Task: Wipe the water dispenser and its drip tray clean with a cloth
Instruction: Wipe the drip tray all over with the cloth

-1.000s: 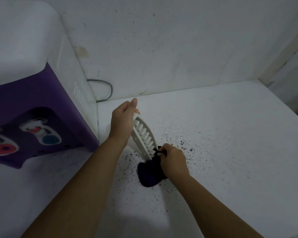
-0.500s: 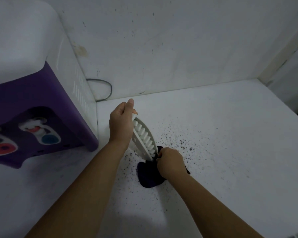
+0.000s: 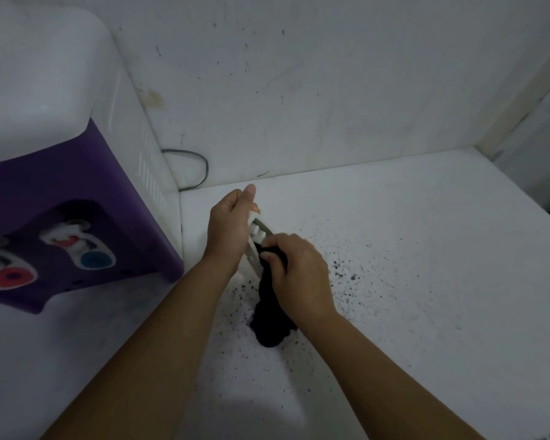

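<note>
White plastic tray (image 3: 257, 246) stands on edge in the left hand (image 3: 231, 230), steadied so the right hand (image 3: 294, 274), gripping a dark cloth (image 3: 272, 319), can rub its slats; dispenser (image 3: 61, 185) sits left of both hands.

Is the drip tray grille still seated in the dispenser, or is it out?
Out. The left hand holds the white grille on edge over the counter, beside the dispenser, while the right hand presses the dark cloth to it.
</note>
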